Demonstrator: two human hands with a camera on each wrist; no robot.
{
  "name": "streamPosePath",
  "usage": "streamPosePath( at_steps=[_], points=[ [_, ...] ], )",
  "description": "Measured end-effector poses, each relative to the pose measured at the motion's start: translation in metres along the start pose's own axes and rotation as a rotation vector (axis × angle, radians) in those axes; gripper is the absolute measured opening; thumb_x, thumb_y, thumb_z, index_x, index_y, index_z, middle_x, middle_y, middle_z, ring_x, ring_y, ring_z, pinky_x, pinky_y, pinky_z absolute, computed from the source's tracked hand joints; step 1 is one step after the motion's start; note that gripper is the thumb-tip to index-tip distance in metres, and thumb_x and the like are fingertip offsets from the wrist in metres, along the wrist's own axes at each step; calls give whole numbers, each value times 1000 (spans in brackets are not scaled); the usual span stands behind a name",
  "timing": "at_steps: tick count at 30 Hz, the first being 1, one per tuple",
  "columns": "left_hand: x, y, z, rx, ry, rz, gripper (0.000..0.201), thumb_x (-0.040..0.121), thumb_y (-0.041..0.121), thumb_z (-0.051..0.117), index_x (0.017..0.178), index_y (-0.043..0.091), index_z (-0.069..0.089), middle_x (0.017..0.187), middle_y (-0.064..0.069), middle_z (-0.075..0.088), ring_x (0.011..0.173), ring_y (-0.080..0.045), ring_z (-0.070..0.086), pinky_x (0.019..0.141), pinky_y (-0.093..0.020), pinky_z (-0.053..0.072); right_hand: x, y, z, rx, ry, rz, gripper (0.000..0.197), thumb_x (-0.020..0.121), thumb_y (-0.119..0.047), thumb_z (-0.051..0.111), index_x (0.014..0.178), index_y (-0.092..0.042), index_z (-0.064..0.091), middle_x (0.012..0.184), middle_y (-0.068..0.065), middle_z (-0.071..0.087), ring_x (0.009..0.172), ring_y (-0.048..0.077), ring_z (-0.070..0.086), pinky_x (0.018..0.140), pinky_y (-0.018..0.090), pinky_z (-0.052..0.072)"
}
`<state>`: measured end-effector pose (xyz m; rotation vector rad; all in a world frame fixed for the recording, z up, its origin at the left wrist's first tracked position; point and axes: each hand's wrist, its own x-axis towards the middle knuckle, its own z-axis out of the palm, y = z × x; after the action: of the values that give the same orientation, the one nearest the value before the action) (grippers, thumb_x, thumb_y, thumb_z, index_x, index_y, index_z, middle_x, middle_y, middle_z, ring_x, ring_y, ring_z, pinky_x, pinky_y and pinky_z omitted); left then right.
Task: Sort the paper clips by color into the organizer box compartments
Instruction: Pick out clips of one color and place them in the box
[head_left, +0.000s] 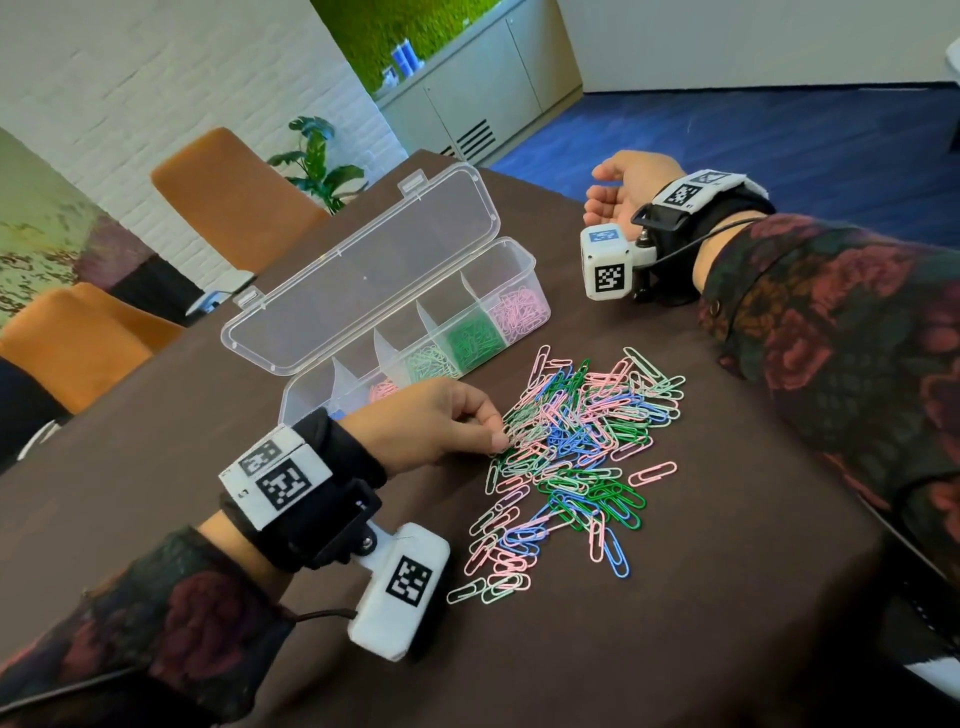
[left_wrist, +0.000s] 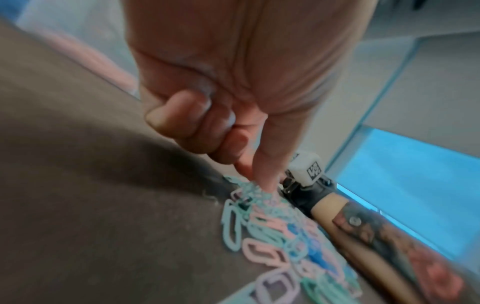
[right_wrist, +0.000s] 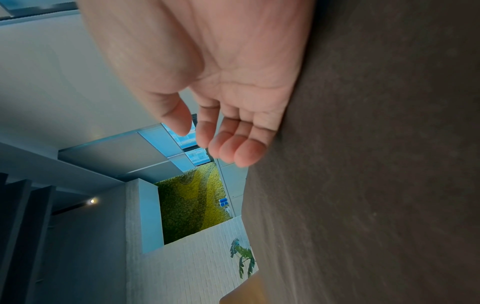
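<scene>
A loose pile of paper clips (head_left: 576, 447) in pink, dark green, light green and blue lies on the dark table. Behind it stands the clear organizer box (head_left: 311, 389) with its lid (head_left: 363, 270) tipped back. Its compartments hold pink (head_left: 519, 312), dark green (head_left: 472, 338), light green (head_left: 428, 361) and more pink clips (head_left: 384, 389); the near end is hidden behind my left hand. My left hand (head_left: 496, 434) is at the pile's left edge, its thumb and forefinger (left_wrist: 259, 181) pinching a clip in the pile (left_wrist: 285, 232). My right hand (head_left: 613, 192) rests on its side at the far right, fingers (right_wrist: 207, 139) relaxed and empty.
The table (head_left: 675, 597) is covered in dark brown cloth and ends just past my right hand. Two orange chairs (head_left: 228, 187) (head_left: 72, 343) stand behind the box on the left, with a potted plant (head_left: 317, 161) beyond them.
</scene>
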<state>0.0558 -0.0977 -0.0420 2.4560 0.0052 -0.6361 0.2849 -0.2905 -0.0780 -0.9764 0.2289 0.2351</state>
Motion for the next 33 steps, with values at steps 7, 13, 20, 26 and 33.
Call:
streamPosePath(
  at_steps=[7,13,20,26,33],
  points=[
    [-18,-5,-16,-262,-99,79,15,65,32,71,69,18,65,62,1,47,47,-5,30,45,-12,28,1,1,0,-4,0,-1,8,86,-10,52,85,-5,58,72,7,57,58,18,55,57,27,51],
    [-14,-3,-14,164,56,40,6,85,25,68,85,19,67,60,4,50,51,-6,33,51,-13,30,2,2,1,-12,3,-11,6,86,-9,52,86,-5,57,72,8,57,57,18,55,54,26,51],
    [1,12,6,417,112,26,20,85,32,67,72,20,58,38,20,44,44,1,41,52,-11,30,2,1,0,-16,9,-15,7,85,-9,52,87,-5,58,72,8,57,56,18,55,53,26,51],
    [4,18,9,453,105,48,15,86,23,67,73,17,60,37,20,45,42,1,43,49,-9,31,2,2,0,-4,2,-19,7,85,-9,52,87,-6,58,72,8,57,56,18,55,55,27,52],
    [2,15,6,419,96,52,14,85,15,65,73,18,60,38,17,43,43,-2,39,50,-10,31,2,2,0,2,-4,-19,7,85,-10,51,85,-7,58,73,8,56,57,19,54,56,26,51]
  ],
)
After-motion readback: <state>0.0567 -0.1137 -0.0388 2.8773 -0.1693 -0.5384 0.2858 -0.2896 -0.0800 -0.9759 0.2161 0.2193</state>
